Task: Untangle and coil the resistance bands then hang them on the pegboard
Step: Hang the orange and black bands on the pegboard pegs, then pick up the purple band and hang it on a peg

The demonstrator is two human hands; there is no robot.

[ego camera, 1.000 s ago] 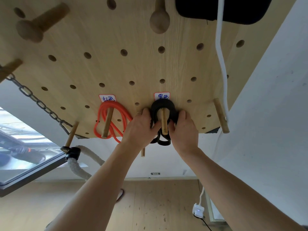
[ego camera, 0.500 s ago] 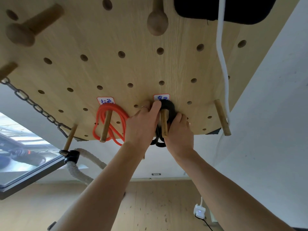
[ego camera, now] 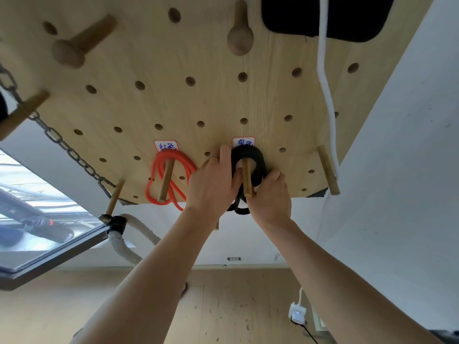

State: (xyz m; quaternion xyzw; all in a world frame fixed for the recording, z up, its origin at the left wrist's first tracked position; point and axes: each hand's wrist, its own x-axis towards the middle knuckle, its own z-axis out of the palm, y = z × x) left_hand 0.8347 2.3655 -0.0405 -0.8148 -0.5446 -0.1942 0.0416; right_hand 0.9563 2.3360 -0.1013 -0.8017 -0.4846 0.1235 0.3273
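You hold the coiled black rubber resistance band (ego camera: 258, 161) around its short wooden peg (ego camera: 247, 178) on the pale wooden pegboard (ego camera: 198, 100) so the coil seats flat and cannot spring loose. Your left hand (ego camera: 213, 184) reaches up with fingers (ego camera: 224, 157) laid nearly straight against the coil's left edge, thumb tucked inside the loop beside the peg. Your right hand (ego camera: 269, 194) curls its fingers over the coil's lower right, gripping it just below the peg. Left of your left fingers, the coiled orange resistance tube (ego camera: 159, 178) already hangs on its own peg.
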